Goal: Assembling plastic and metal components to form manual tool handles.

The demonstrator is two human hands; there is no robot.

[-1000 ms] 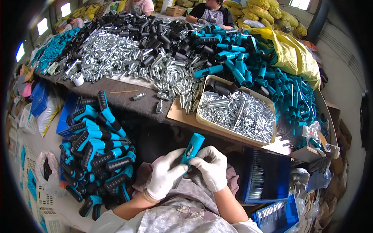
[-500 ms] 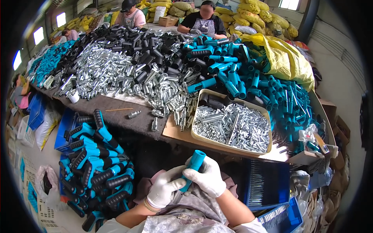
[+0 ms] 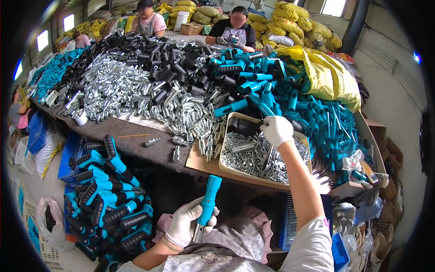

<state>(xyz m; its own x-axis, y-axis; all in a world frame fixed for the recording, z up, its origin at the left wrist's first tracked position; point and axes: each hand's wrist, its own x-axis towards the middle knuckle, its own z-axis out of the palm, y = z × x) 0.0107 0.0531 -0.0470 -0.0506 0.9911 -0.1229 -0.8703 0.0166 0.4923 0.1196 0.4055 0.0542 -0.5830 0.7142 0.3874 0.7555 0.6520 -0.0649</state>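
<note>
My left hand, in a white glove, is wrapped round a teal plastic tube held upright over my lap. A metal shaft sticks out of the tube's lower end. Stretched forward, my right hand is at the back of a cream tray. Its gloved fingers are curled together, and whatever they hold is hidden. Small silver metal pins fill much of that tray, with black sleeves along its back.
Teal tubes, black sleeves and silver fittings lie heaped across the table. Black-and-teal handles are piled at my lower left. A blue bin stands under the table on the right. Two people sit across the table.
My right hand has let go of the teal tube and reached forward to the back of the tray. My left hand keeps the tube, now more upright and slightly further left.
</note>
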